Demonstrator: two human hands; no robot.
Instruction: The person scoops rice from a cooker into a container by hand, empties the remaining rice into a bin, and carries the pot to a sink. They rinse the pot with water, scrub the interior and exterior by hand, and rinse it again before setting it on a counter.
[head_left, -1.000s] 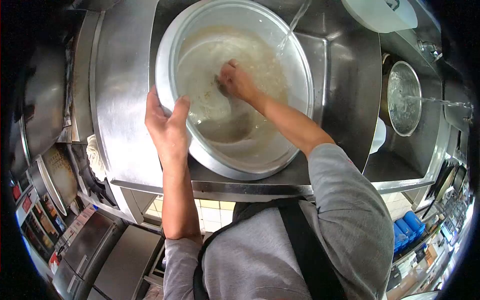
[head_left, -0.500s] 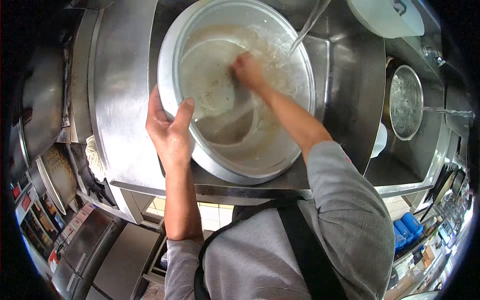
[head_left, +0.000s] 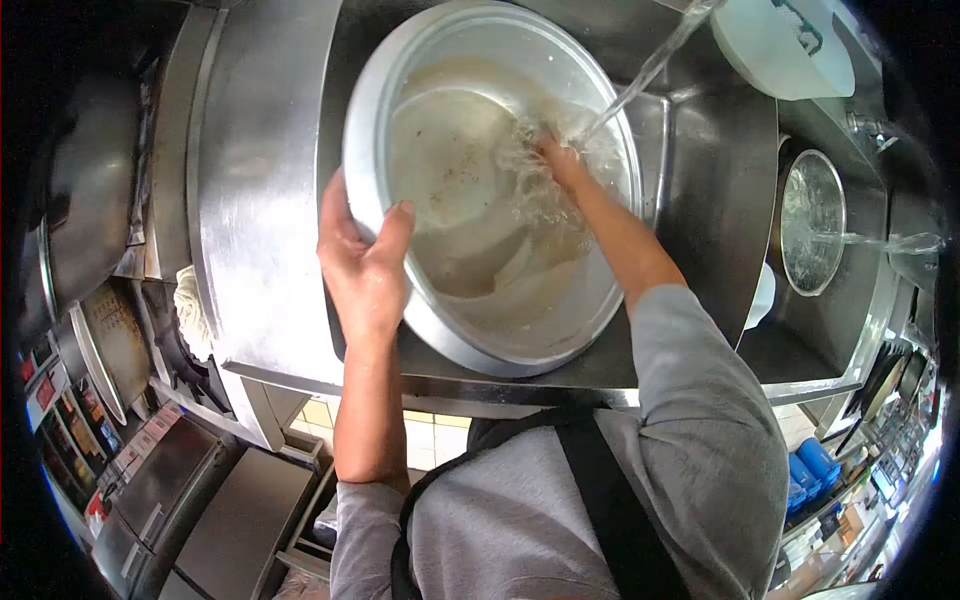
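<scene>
I had the left hand (head_left: 362,262) clamped on the near rim of the large round metal bowl (head_left: 420,300), thumb hooked inside the wall and the fingers wrapped over the outside edge. The bowl sat tilted in the stainless steel sink (head_left: 700,180), holding cloudy, whitish water (head_left: 450,160). My right hand (head_left: 556,160) was plunged into that water at the far side of the bowl, right where a thin stream of tap water (head_left: 650,70) struck the surface and foamed; I could not tell whether its fingers were spread or closed. To the right, well apart from the bowl, a smaller round metal pot (head_left: 812,222) stood under a second stream. A white plastic tub (head_left: 770,50) rested at the sink's far edge.
</scene>
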